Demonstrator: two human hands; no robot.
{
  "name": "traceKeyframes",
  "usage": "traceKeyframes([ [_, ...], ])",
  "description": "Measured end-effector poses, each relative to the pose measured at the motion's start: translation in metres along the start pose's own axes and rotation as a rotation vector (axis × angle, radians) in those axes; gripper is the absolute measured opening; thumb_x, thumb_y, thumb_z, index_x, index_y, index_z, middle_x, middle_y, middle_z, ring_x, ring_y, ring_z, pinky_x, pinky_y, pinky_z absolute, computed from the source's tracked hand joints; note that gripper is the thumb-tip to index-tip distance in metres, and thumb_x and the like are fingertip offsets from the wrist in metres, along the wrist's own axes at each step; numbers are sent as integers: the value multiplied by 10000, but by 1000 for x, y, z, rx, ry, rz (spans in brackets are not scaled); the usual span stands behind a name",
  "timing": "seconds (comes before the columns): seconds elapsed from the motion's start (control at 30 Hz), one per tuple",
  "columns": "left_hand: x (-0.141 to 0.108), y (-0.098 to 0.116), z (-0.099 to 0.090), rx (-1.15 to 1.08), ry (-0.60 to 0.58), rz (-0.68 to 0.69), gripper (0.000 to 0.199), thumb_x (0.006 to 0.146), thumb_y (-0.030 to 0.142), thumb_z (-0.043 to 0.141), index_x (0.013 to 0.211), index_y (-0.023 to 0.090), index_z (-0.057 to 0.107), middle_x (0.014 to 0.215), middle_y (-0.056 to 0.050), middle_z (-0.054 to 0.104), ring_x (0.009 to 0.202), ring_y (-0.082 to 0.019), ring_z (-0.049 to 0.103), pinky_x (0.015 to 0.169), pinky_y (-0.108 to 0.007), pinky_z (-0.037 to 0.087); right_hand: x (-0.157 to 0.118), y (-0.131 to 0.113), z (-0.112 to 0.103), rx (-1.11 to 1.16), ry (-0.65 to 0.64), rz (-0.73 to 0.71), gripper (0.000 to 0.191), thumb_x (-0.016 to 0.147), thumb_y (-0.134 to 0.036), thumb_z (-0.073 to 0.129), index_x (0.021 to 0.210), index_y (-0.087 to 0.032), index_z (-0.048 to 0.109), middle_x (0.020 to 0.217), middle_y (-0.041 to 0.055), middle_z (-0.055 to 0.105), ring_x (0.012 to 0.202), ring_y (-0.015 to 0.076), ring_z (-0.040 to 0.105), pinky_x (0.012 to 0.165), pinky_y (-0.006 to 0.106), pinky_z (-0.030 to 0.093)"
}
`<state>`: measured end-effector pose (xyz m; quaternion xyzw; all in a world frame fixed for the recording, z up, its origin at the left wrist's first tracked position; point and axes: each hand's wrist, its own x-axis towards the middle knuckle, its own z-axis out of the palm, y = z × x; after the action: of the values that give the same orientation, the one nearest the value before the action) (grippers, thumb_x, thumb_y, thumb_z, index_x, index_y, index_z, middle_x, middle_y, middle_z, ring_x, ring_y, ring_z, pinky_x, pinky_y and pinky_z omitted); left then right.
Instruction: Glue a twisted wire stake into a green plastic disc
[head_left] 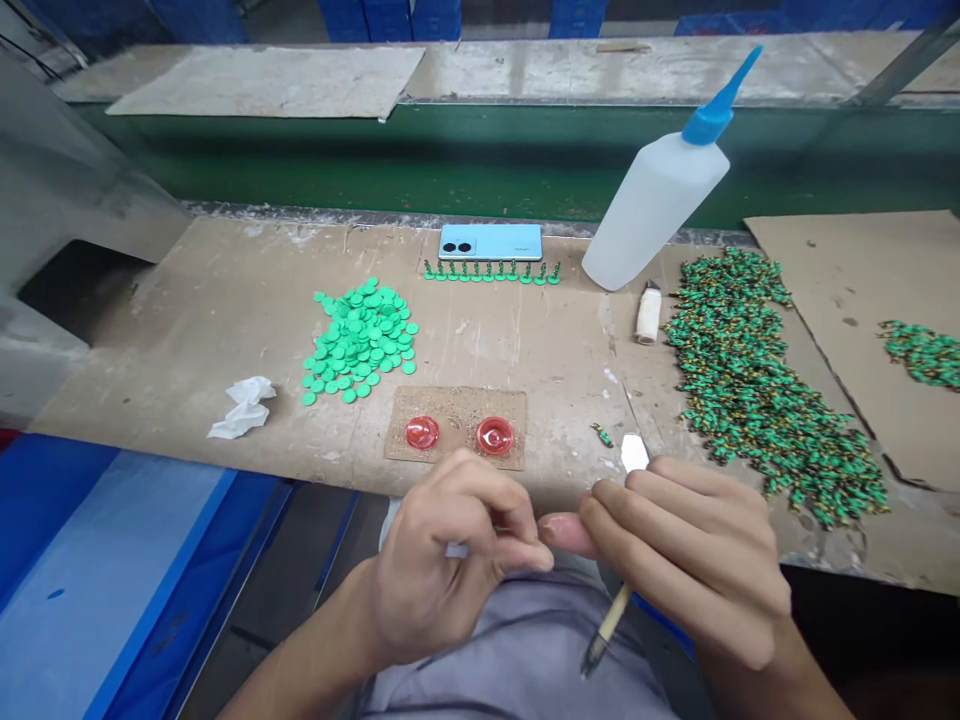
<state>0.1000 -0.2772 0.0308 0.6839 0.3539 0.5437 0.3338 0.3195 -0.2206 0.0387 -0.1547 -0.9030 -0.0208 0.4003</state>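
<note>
The wooden workbench (225, 300) stretches beyond the fingers of both hands, with a cardboard sheet (862, 300) on it far past the right fingertips. Ahead and to the right of those fingertips spreads a large heap of green-and-yellow miniature figures (750, 400). Farther out beyond the right fingers stands a tilted plastic squeeze bottle (656, 190) with a blue nozzle. Beyond the left fingers lies a pile of flat green discs (360, 340), and a crumpled tissue (244, 408) sits well to their left. A smartphone (491, 241) lies far ahead of both hands, with a row of small green figures (491, 272) just in front of it. Nearer the fingers is a brown board (455, 428) holding two red dishes (422, 432).

The right hand (682, 550) curls closed around a thin brush (609, 622), whose dark tip points down below the fingers. The left hand (442, 560) has its fingers curled shut, close to the right thumb; I cannot tell whether they grip anything. A lone figure (601, 434) lies just ahead of the right fingertips.
</note>
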Motion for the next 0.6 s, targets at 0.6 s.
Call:
traceKeyframes([
  [0.6, 7, 0, -1, -245, -179, -552, 245, 980, 111, 751, 991, 236, 540, 944, 32, 701, 848, -112, 650, 790, -234, 515, -16, 4, -4, -35, -95, -52, 125, 957, -55, 720, 836, -84, 729, 800, 107, 729, 665, 180, 576, 551, 367, 315],
])
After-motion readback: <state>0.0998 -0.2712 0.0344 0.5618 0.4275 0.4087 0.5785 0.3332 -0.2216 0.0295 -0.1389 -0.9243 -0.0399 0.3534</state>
